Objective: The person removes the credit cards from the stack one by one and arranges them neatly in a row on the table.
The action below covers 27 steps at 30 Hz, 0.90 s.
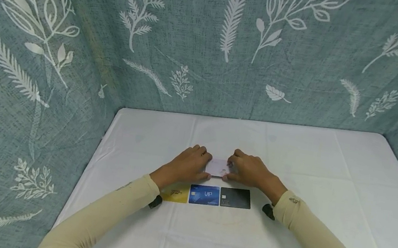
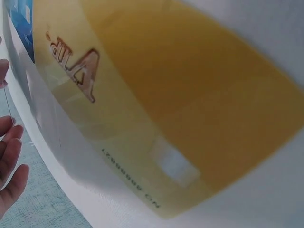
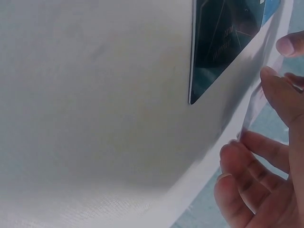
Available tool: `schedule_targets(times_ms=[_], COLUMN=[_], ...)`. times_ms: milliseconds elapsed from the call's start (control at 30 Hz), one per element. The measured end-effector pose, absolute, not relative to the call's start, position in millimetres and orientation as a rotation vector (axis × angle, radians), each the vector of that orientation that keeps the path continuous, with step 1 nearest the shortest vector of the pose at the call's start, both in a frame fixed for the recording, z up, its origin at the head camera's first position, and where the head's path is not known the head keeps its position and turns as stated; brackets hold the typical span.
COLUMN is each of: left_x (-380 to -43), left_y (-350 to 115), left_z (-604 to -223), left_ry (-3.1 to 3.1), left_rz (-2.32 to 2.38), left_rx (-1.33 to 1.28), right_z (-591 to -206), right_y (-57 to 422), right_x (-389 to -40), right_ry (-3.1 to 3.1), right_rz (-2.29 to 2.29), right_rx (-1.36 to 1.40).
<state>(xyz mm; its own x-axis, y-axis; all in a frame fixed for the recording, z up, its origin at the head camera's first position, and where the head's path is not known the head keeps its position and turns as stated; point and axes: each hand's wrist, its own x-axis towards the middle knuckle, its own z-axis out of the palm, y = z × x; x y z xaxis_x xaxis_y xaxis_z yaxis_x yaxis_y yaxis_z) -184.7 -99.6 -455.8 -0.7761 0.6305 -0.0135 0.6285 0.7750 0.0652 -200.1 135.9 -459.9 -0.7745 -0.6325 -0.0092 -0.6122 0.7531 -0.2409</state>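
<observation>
A pale, pinkish-white card (image 1: 217,168) with a dark near edge is pinched by its two short sides. My left hand (image 1: 189,163) grips its left side, thumb at the near corner, and my right hand (image 1: 251,170) grips its right side. In the right wrist view the pale card (image 3: 255,105) appears thin and nearly edge-on between thumb and fingers. Just nearer to me lie three cards in a row: yellow (image 1: 178,193), blue with VIP lettering (image 1: 204,194), and dark grey (image 1: 235,198). My left forearm partly hides the yellow one, which fills much of the left wrist view.
A white cloth (image 1: 281,247) covers the table. Behind it and along the sides hangs a teal curtain (image 1: 204,35) with white leaf patterns. Small black devices (image 1: 268,211) sit under both wrists, close to the tabletop.
</observation>
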Motion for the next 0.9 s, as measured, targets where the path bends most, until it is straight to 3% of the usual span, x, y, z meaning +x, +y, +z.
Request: schedule_targets(times_ms=[900], left_x=[-180.2], left_y=[-97.3], left_z=[-453.4], left_ry=[2.988], left_rz=[0.001], left_rx=[1.057], right_z=[-456.4], right_y=[136.8], right_x=[-197.8], right_ry=[2.844], right_rz=[-0.3], right_rx=[-1.039])
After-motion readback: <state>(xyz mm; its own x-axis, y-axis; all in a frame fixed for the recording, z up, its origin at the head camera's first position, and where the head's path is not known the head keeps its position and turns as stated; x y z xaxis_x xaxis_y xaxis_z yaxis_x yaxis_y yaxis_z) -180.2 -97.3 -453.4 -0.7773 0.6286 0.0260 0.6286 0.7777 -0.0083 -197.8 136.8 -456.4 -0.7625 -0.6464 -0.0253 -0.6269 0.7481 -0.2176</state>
